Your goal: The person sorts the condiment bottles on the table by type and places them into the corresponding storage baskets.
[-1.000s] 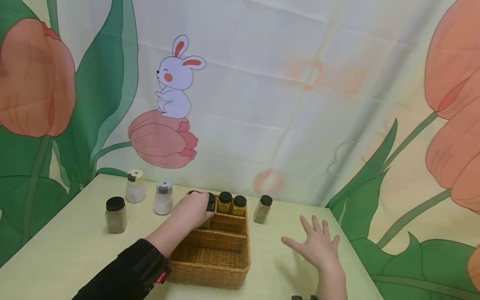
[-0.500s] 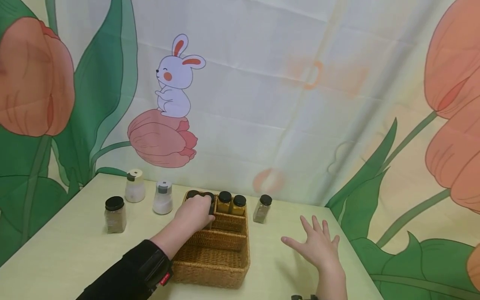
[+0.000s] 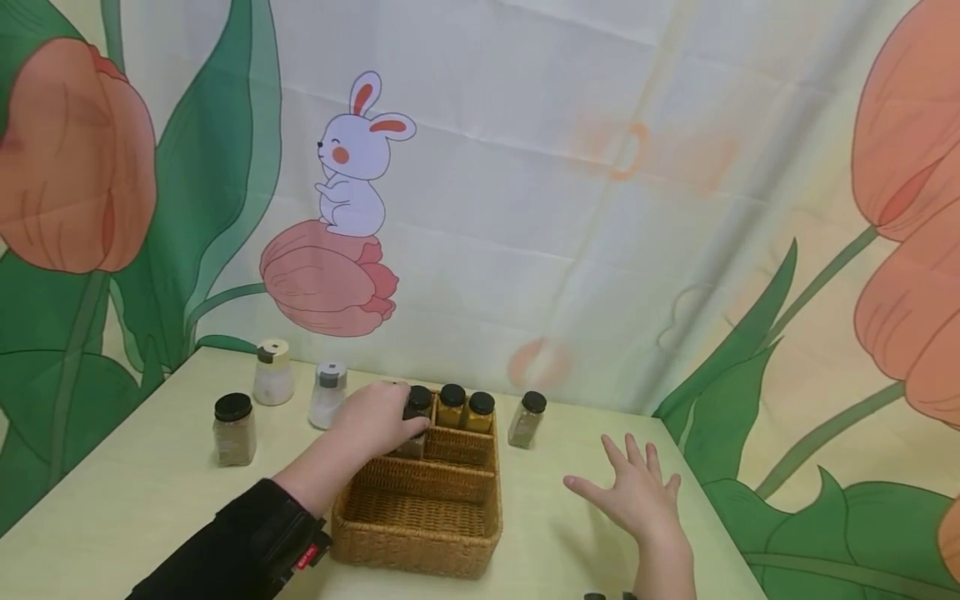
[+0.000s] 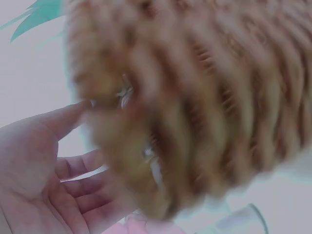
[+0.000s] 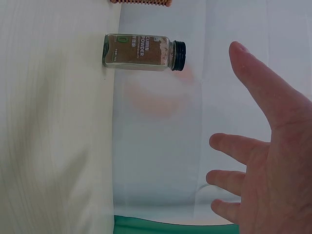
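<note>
In the head view my left hand [image 3: 373, 421] is over the left side of a wicker basket [image 3: 416, 552], its thumb beside a black-lidded jar [image 3: 412, 447] in the middle row. The left wrist view shows the palm and relaxed fingers [image 4: 80, 168] beside the blurred basket weave [image 4: 195, 107], which hides the fingertips. Behind the hand a dark jar [image 3: 419, 397] stands in the back row, next to two yellow spice jars [image 3: 451, 407]. My right hand [image 3: 637, 492] hovers over the table at the right, fingers spread, holding nothing. Nearest to it stands a cumin powder jar [image 5: 139, 50] with a black lid.
Left of the basket stand a black-lidded brown spice jar [image 3: 235, 433] and two white shakers, one with a cream top [image 3: 273, 383], one with a grey top [image 3: 328, 404]. A printed curtain [image 3: 480, 208] with tulips and a rabbit hangs along the table's back edge.
My left hand has shifted left, away from the middle-row jar, and its fingers now cover the back-left jar's lid. The right hand has stayed still.
</note>
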`<state>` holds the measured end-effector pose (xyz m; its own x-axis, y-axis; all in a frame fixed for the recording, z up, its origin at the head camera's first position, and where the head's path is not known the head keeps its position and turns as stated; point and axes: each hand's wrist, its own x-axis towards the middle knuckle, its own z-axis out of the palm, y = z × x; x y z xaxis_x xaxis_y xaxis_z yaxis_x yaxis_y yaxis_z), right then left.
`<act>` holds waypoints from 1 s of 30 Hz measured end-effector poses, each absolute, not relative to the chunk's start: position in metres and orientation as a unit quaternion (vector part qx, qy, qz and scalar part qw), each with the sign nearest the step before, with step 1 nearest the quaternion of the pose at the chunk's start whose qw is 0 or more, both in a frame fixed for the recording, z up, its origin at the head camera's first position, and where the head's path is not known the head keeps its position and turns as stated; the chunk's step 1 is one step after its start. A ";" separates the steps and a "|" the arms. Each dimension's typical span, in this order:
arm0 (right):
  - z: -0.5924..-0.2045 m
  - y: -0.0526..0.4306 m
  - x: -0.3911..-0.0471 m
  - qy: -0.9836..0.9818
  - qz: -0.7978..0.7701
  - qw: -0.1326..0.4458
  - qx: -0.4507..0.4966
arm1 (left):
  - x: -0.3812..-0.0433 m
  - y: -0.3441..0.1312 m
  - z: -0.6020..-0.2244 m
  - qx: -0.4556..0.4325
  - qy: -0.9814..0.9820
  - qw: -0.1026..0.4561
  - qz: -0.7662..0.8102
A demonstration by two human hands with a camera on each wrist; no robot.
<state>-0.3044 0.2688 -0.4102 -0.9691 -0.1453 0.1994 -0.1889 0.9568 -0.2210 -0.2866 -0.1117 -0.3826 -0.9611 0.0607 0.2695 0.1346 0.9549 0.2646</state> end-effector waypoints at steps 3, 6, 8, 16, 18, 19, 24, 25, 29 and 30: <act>-0.410 0.269 -0.304 -0.985 0.119 0.091 0.084 | -0.279 -0.124 -0.370 -0.048 -0.976 0.150 -0.147; -0.410 0.269 -0.304 -0.985 0.118 0.092 0.083 | -0.271 -0.138 -0.358 -0.048 -0.973 0.173 -0.146; -0.410 0.270 -0.303 -0.985 0.120 0.091 0.082 | -0.266 -0.148 -0.352 -0.045 -0.971 0.186 -0.141; -0.412 0.272 -0.305 -0.984 0.120 0.097 0.085 | -0.250 -0.186 -0.343 -0.029 -0.966 0.222 -0.131; -0.412 0.272 -0.305 -0.984 0.120 0.098 0.085 | -0.247 -0.196 -0.342 -0.027 -0.965 0.227 -0.131; -0.413 0.272 -0.306 -0.984 0.120 0.098 0.086 | -0.245 -0.201 -0.342 -0.025 -0.965 0.227 -0.129; -0.414 0.272 -0.307 -0.984 0.119 0.100 0.086 | -0.241 -0.228 -0.347 -0.002 -0.967 0.223 -0.125; -0.414 0.272 -0.307 -0.984 0.119 0.099 0.085 | -0.241 -0.233 -0.349 0.005 -0.968 0.219 -0.123; -0.413 0.271 -0.306 -0.984 0.119 0.098 0.085 | -0.239 -0.251 -0.357 0.027 -0.971 0.199 -0.127; -0.413 0.270 -0.306 -0.984 0.120 0.097 0.086 | -0.239 -0.255 -0.360 0.029 -0.972 0.195 -0.129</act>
